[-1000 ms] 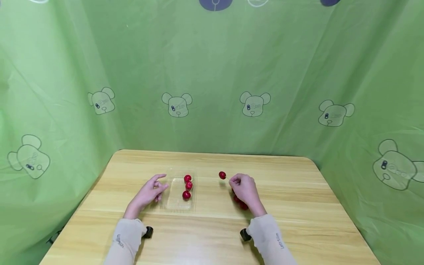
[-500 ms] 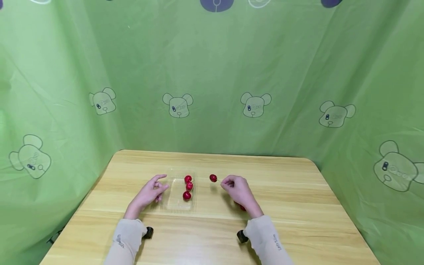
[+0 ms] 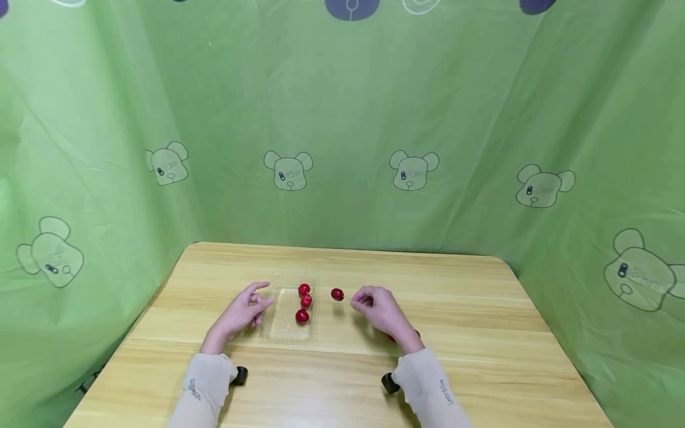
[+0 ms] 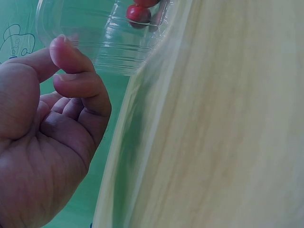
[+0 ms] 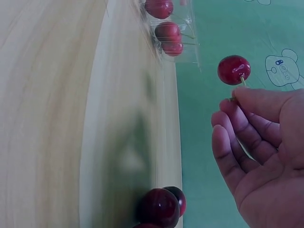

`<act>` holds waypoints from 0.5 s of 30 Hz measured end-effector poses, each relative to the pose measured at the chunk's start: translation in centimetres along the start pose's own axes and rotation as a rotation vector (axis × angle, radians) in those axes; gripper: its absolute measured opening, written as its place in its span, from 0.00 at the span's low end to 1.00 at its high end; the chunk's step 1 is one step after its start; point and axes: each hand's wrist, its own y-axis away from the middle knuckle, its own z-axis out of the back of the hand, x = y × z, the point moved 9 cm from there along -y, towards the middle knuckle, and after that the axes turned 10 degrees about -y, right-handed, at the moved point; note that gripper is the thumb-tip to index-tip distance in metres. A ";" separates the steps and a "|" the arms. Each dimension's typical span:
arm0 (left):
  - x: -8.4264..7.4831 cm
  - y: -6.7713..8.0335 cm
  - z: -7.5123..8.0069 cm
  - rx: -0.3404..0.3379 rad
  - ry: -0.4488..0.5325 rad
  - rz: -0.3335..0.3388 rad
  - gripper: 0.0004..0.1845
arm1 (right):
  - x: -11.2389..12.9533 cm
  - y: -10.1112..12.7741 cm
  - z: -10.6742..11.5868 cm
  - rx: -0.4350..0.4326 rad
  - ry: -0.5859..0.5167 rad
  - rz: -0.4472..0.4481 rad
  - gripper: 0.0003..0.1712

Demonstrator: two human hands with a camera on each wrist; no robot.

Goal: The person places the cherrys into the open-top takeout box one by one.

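Note:
My right hand (image 3: 381, 309) pinches the thin stem of a dark red cherry (image 3: 337, 294) between thumb and fingertip. That cherry hangs above the table, a little right of a clear plastic box (image 3: 274, 333). Three cherries (image 3: 302, 316) lie along the box's right side; in the right wrist view they show through its clear wall. At the box's left edge is my left hand (image 3: 241, 310), its index finger stretched out and the others loosely bent, holding nothing. Whether its fingertips touch the box, I cannot tell.
Loose dark cherries (image 5: 159, 208) lie on the wooden table (image 3: 481, 356) beneath my right wrist, mostly hidden in the head view. A green curtain (image 3: 342, 119) with bear-head prints stands behind the table and along both sides.
My right hand has moved left, carrying the cherry by its stem away from the loose cherries and towards the box, and the cherry is slightly lower. The left hand has stayed still.

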 end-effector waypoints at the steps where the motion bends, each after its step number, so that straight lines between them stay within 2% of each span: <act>1: 0.0 0.0 0.0 -0.001 0.000 0.000 0.36 | 0.1 0.0 -0.2 0.008 -0.001 0.000 0.04; 15: 0.0 0.1 0.1 0.009 -0.005 -0.008 0.36 | 0.7 0.1 -2.4 0.116 0.029 0.032 0.04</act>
